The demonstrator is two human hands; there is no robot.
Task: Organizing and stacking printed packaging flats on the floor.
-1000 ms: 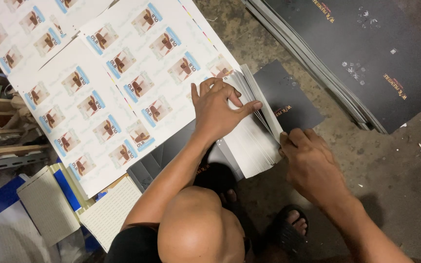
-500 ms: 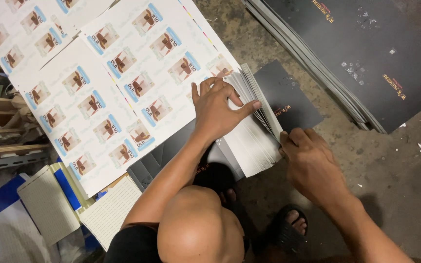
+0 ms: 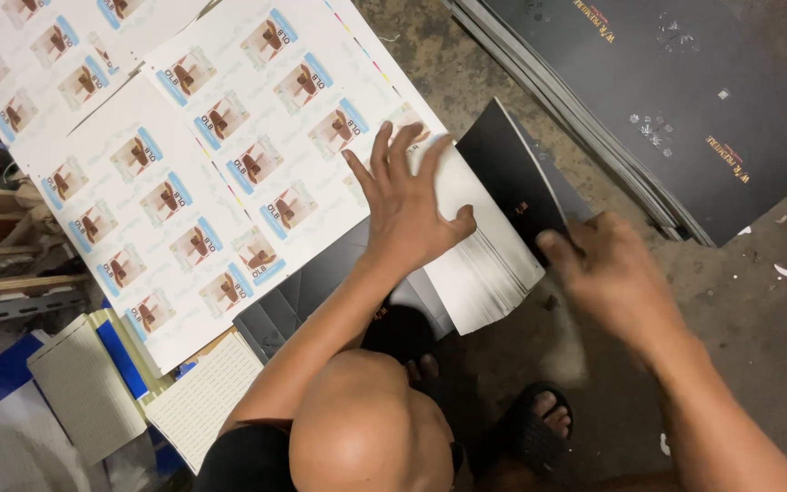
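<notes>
Two bare hands work a thick stack of white-edged sheets that lies on the concrete floor at the middle of the frame, just above the person's sandalled feet at the lower centre. Judging by its depth, the stack is heavy as a whole, yet each sheet looks thin, smooth and bendable, so single sheets are likely to slip sideways and crease at a corner. The sensible place to take hold seems to be the fanned lower right edge, with the flat of a palm on top to keep the rest from sliding.

The left hand lies spread, palm down, on top of the stack, fingers pointing toward the upper edge of the frame and thumb hooked over the right side; its grip is flat and pressing, wrapped round nothing. The right hand, blurred, comes in from the lower right with its forearm stretched along the diagonal. Its fingertips pinch the lower corner of a black glossy cover sheet, which is tilted up off the stack.

Further off, at the upper left, large white printed label sheets overlap on the floor, partly under the stack. At the upper right lies a pile of big black boards.
</notes>
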